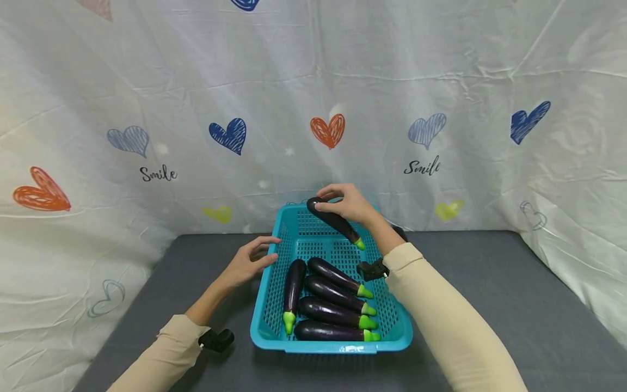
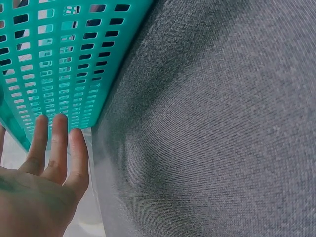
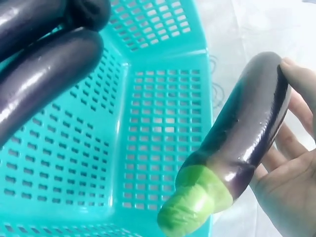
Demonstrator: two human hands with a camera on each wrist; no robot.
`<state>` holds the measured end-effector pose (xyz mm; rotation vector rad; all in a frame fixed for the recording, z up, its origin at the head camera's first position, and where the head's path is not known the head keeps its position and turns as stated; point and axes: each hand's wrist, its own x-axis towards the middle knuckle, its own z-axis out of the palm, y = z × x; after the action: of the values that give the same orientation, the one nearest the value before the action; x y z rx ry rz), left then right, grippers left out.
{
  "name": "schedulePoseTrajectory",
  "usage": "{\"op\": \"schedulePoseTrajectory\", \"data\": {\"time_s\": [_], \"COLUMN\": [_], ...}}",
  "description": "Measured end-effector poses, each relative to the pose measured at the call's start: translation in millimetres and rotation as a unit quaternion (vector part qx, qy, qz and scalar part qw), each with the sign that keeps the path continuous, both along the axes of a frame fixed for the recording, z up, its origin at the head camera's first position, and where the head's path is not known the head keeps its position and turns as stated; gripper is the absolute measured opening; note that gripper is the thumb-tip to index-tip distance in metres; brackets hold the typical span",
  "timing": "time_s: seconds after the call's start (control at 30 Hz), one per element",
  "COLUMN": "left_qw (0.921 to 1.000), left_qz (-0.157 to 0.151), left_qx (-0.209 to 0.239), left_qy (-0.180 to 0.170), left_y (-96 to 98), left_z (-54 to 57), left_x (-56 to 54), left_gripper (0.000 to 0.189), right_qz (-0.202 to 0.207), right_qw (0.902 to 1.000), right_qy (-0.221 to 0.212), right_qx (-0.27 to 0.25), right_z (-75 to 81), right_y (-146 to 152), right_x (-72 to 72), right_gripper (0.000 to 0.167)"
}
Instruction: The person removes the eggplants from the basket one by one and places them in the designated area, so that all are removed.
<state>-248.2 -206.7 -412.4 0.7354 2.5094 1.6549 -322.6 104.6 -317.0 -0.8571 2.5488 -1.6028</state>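
My right hand [image 1: 349, 205] holds an eggplant [image 1: 335, 222] by its rounded dark end, over the far part of a blue plastic basket [image 1: 405, 333]. The green stem end [image 3: 190, 202] points down toward the basket in the right wrist view. My left hand [image 1: 249, 261] is at the basket's left rim, its fingertips [image 2: 59, 121] right beside the perforated side wall and nothing in its grasp. Inside the basket, one eggplant [image 1: 294, 288] lies lengthwise at the left. Several more eggplants [image 1: 333, 310] lie crosswise, stacked in a row with green ends to the right.
The basket stands on a dark grey cloth-covered table [image 1: 495, 305]. Behind it hangs a white curtain [image 1: 279, 71] with printed hearts, close to the basket's far end. A black wrist strap device [image 1: 216, 340] sits at the left sleeve, another [image 1: 373, 269] at the right.
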Motion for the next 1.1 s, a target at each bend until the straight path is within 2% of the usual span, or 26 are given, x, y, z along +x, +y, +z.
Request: {"op": "schedulePoseTrajectory", "data": {"time_s": [0.27,0.57,1.1], "left_qw": [1.0000,1.0000,1.0000], "left_qz": [-0.003,0.000,-0.002], "left_qx": [0.005,0.002,-0.004], "left_qy": [0.002,-0.002,0.002], "left_y": [0.3,0.3,0.7], "left_z": [-1.2,-0.9,-0.9], "left_x": [-0.1,0.4,0.2], "left_gripper": [0.040,0.041,0.041], "right_qz": [-0.005,-0.025,-0.047], "right_qw": [0.9998,0.9996,0.9988], "right_qy": [0.005,0.015,0.006], "right_qx": [-0.018,-0.004,-0.011], "right_z": [8.5,21.2,24.6], "right_y": [10.3,29.8,67.2], "right_x": [2.0,3.9,6.8], "right_gripper": [0.035,0.035,0.041]}}
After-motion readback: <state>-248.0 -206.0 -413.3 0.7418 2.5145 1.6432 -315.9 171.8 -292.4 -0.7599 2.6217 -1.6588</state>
